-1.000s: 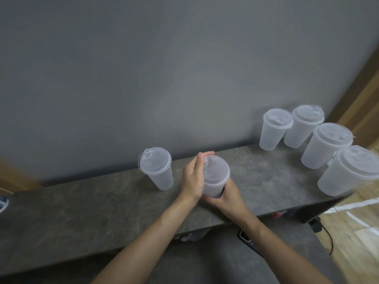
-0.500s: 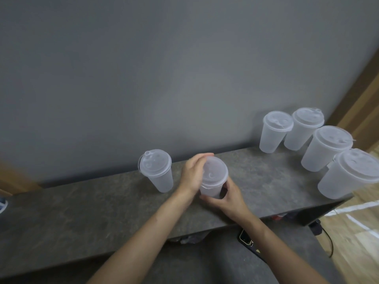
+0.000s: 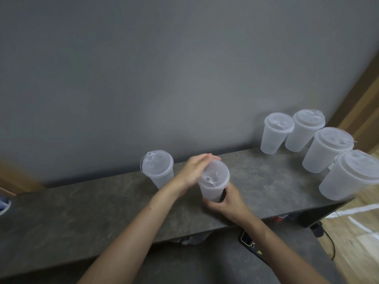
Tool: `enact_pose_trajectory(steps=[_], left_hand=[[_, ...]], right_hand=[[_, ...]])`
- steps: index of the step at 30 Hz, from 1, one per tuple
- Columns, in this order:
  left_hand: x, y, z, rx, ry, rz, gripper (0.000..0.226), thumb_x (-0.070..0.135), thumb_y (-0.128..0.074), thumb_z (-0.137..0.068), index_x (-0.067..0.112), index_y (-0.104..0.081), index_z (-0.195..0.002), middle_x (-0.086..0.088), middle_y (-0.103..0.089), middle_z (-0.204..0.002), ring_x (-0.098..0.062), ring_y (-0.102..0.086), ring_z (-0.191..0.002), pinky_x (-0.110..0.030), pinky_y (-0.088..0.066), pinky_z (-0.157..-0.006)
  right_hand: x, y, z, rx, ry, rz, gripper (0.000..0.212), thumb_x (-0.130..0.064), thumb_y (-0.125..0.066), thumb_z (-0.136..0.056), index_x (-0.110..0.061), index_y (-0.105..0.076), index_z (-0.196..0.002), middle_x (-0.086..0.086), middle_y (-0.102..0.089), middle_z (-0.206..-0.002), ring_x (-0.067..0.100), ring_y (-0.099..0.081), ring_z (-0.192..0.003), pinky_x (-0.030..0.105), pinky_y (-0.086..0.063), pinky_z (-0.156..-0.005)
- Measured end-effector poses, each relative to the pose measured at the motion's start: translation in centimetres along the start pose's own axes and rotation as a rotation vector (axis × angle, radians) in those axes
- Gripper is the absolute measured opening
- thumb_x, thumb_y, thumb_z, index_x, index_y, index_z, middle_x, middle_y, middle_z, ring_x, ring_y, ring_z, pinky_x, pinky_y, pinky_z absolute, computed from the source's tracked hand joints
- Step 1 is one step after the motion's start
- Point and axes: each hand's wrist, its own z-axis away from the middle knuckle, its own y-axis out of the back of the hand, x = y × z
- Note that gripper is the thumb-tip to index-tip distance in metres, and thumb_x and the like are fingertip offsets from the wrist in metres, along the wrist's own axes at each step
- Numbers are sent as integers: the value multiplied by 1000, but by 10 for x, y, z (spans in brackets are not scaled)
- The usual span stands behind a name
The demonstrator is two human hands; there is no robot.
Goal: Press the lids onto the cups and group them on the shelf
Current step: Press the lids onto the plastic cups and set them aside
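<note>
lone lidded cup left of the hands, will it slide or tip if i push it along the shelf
The lone cup looks translucent and empty, so it is probably very light. It narrows to a small base under a wider lid, so a push near the rim may tip it. Its thin wall likely flexes if squeezed.

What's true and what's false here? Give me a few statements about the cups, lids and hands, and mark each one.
1. Four lidded cups stand together at the right end of the shelf. True.
2. The right hand grips the middle cup near its base. True.
3. The left hand rests on the left cup. False: it presses on the lid of the middle cup, and the left cup stands untouched.
4. The left cup is uncovered. False: it is covered too.
</note>
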Motion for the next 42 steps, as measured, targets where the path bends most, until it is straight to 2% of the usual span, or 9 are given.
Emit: enact_pose_trajectory(steps=[2,5,7,13,19,25,31,38,42], left_hand=[[-1,-2,-1,9,-44,13,33,26,-42,-108,12,-72,-109,0,-73,-103,-8,-65,-93,-17,-49,-86],[-13,-17,2,198,-91,-3,36,37,-38,-94,25,-72,-94,8,-74,-96,-10,-67,-95,-26,-51,-89],[-16,-19,3,291,-83,-2,38,40,-36,-91,29,-72,-92,8,-75,-97,-12,-68,-98,-30,-51,-90],[-13,2,-10,88,-75,-54,36,42,-42,-96,32,-76,-91,8,-76,-99,-17,-69,-103,-39,-49,-100],[-19,-25,4,374,-71,-34,42,37,-36,-96,18,-73,-99,5,-75,-100,-16,-67,-102,-36,-51,-94],[-13,0,-9,137,-80,-67,39,41,-42,-93,23,-75,-100,3,-76,-102,-13,-67,-98,-28,-50,-91],[-21,-17,-1,345,-103,26,36,38,-38,-87,29,-72,-89,10,-74,-93,-9,-68,-92,-25,-51,-83],[-12,-5,-14,174,-113,22,38,39,-41,-92,22,-75,-90,0,-75,-92,-10,-66,-86,-22,-48,-81],[-22,-19,-6,339,-116,69,38,39,-38,-91,26,-73,-90,-2,-77,-97,-14,-69,-92,-27,-51,-84]], right_hand=[[-1,-1,-1,-23,10,16,73,-42,-90,-70,-27,-56,-132,-15,-69,-120,2,-66,-111,28,-56,-90],[-4,-2,-1,39,25,-34,92,-48,-96,-65,-28,-47,-141,-13,-64,-131,4,-62,-120,24,-53,-96],[-6,-2,0,64,31,-46,89,-44,-96,-66,-29,-48,-140,-13,-64,-131,3,-62,-120,22,-52,-96],[-6,2,1,-10,43,-4,68,-33,-92,-76,-36,-54,-132,-18,-67,-125,0,-62,-118,30,-54,-102],[-6,-1,0,74,16,-56,88,-48,-97,-64,-30,-52,-137,-13,-66,-130,6,-63,-120,33,-55,-99],[-4,2,-1,15,34,-1,71,-42,-92,-72,-27,-59,-133,-14,-68,-127,4,-63,-119,40,-54,-103],[-6,-2,-1,20,30,-14,91,-52,-95,-64,-39,-45,-140,-17,-60,-136,0,-57,-125,21,-48,-102],[-2,-2,-2,6,33,39,75,-43,-91,-73,-28,-55,-136,-14,-66,-128,1,-62,-118,28,-54,-101],[0,-5,-4,30,27,7,94,-55,-94,-63,-30,-48,-141,-12,-61,-134,3,-59,-123,27,-52,-101]])
